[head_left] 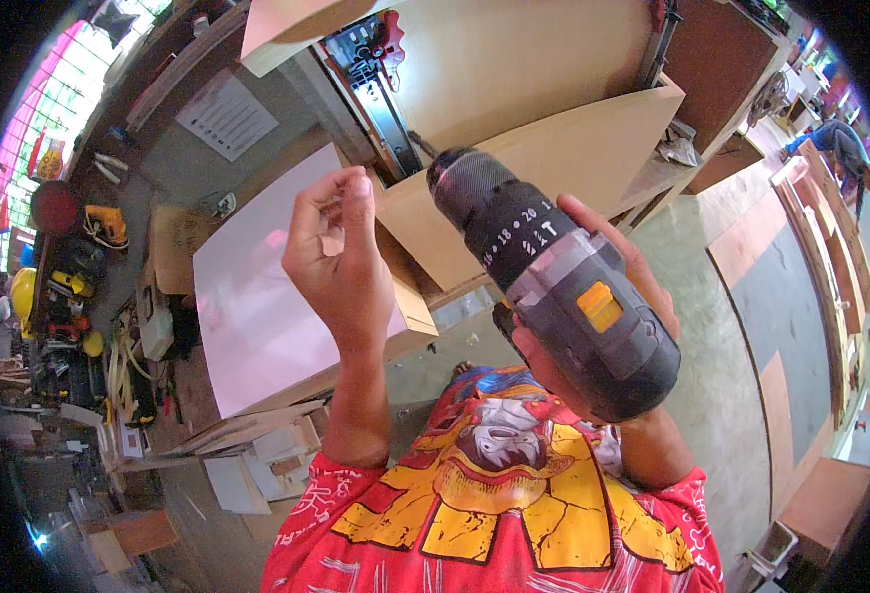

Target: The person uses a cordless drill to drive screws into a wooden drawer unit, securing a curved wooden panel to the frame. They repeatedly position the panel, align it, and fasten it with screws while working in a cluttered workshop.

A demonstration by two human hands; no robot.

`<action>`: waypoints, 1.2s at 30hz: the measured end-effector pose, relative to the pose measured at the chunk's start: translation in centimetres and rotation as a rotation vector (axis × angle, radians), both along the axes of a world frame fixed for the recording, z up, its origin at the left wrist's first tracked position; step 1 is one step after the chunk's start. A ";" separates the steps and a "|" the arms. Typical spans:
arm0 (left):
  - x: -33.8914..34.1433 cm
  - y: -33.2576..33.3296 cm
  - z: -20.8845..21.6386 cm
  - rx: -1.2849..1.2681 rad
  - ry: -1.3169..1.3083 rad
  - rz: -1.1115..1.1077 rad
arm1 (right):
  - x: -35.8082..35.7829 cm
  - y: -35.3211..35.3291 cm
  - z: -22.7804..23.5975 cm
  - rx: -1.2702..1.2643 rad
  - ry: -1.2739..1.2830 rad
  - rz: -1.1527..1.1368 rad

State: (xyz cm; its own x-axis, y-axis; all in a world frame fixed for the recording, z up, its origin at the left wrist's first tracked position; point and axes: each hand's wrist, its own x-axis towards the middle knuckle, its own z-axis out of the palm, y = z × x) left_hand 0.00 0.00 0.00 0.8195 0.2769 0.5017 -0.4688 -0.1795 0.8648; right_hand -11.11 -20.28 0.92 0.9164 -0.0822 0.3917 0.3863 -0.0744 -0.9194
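Matt black plastic drill with a ridged chuck; smooth pale wooden box, a shiny metal rail along its left edge; white panel with a soft sheen; matt cloth shirt

Black-grey plastic drill: grip mostly hidden. Bare right hand: partly obscured by drill. Red printed shirt: cropped by lower edge.
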 end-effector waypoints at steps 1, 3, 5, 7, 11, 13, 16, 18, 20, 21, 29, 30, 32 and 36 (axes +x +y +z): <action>0.2 -0.1 0.7 -0.021 -0.026 -0.004 | 0.5 0.5 -0.2 -0.045 -0.119 -0.075; 0.8 -0.2 2.0 -0.036 -0.094 0.001 | 1.2 1.3 0.0 -0.067 -0.233 -0.139; 1.4 -0.2 3.4 -0.024 -0.177 0.019 | 1.9 2.0 0.7 -0.086 -0.274 -0.149; 1.9 -0.6 4.1 -0.030 -0.181 -0.014 | 2.4 2.0 1.5 -0.190 -0.325 -0.198; 2.1 -1.6 4.8 -0.015 -0.191 -0.031 | 3.8 2.4 1.2 -0.115 -0.400 -0.178; 2.3 -1.9 4.5 -0.015 -0.191 -0.091 | 4.2 2.0 1.5 -0.187 -0.419 -0.234; 1.9 -2.5 4.4 -0.016 -0.184 -0.148 | 4.0 1.9 2.2 -0.204 -0.410 -0.259; 1.7 -3.0 4.3 -0.007 -0.175 -0.167 | 3.8 1.6 1.9 -0.256 -0.392 -0.281; 1.7 -3.3 4.2 0.011 -0.165 -0.178 | 3.9 1.4 1.5 -0.310 -0.380 -0.307; 1.7 -3.7 4.1 0.009 -0.166 -0.217 | 4.1 1.1 1.0 -0.300 -0.367 -0.307; 1.5 -6.1 4.3 -0.108 -0.143 -0.467 | 4.8 0.4 -0.1 -0.008 -0.339 -0.223; 1.4 -6.1 4.5 -0.133 -0.125 -0.477 | 4.8 0.2 0.4 -0.068 -0.332 -0.242; 1.3 -6.1 4.7 -0.183 -0.088 -0.498 | 4.0 0.2 2.0 -0.207 -0.299 -0.292; 2.3 -6.2 4.1 -0.528 -0.001 -0.778 | 3.6 0.4 3.6 -0.264 -0.295 -0.318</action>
State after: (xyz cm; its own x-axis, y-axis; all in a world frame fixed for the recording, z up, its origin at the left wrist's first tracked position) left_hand 2.29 -6.17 4.07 0.8695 -0.1566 0.4685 -0.2933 0.5997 0.7446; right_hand -7.54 -19.86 4.48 0.7094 -0.2029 0.6749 0.5469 -0.4455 -0.7088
